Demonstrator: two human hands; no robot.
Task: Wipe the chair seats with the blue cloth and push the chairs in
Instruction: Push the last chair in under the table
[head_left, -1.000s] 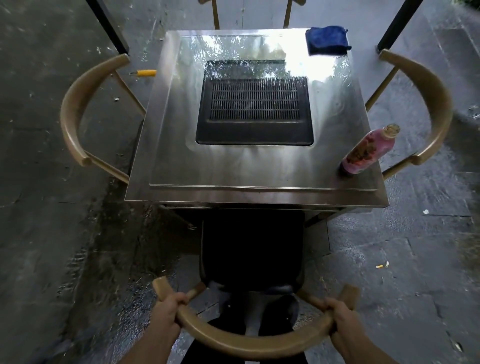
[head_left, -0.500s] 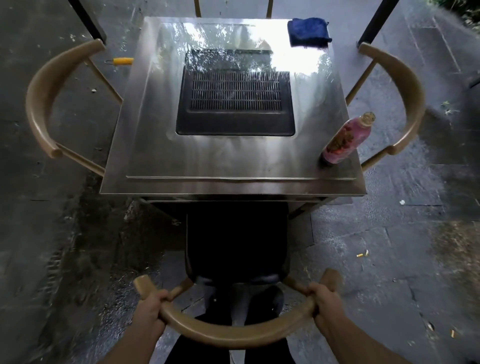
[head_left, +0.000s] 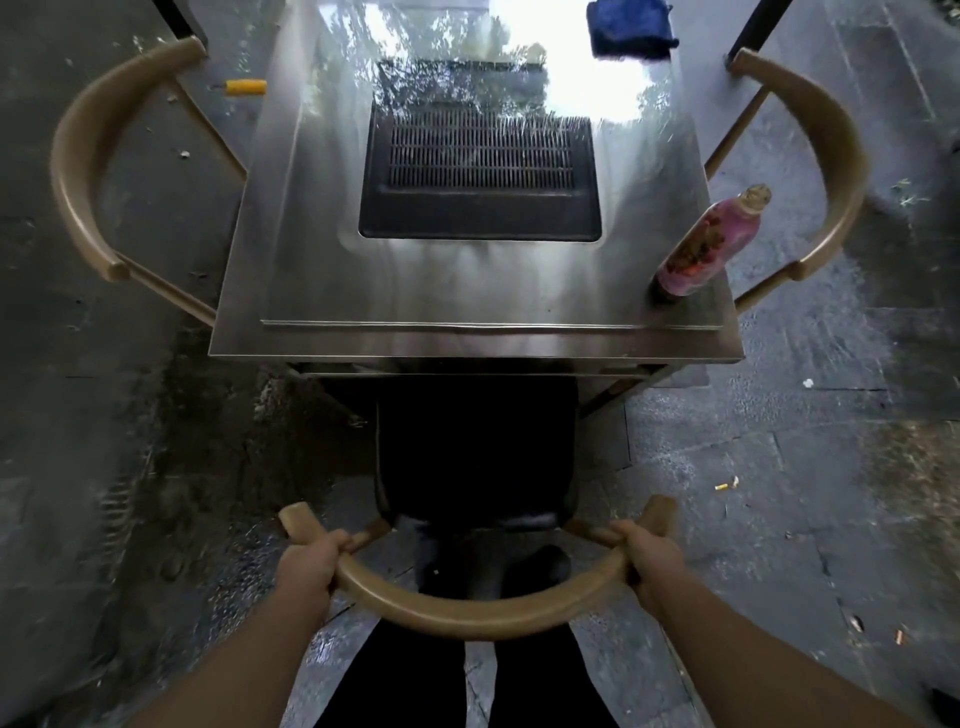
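Observation:
The near chair has a curved tan backrest (head_left: 467, 613) and a black seat (head_left: 475, 457) that reaches partly under the steel table (head_left: 467, 338). My left hand (head_left: 306, 564) grips the left end of the backrest. My right hand (head_left: 652, 561) grips its right end. The blue cloth (head_left: 628, 26) lies folded on the table's far right corner, away from both hands. A second chair (head_left: 83, 171) stands at the table's left side and a third chair (head_left: 826, 171) at its right, both tucked against it.
A pink bottle (head_left: 709, 247) stands on the table's near right corner. A dark grill (head_left: 480, 176) is set into the tabletop. A yellow-handled tool (head_left: 244, 87) lies on the ground at left. Cigarette butts (head_left: 726, 485) lie on the wet stone paving at right.
The near chair has slid forward, its seat going further under the table. Both hands keep their grip on the backrest and my view has moved closer to the table.

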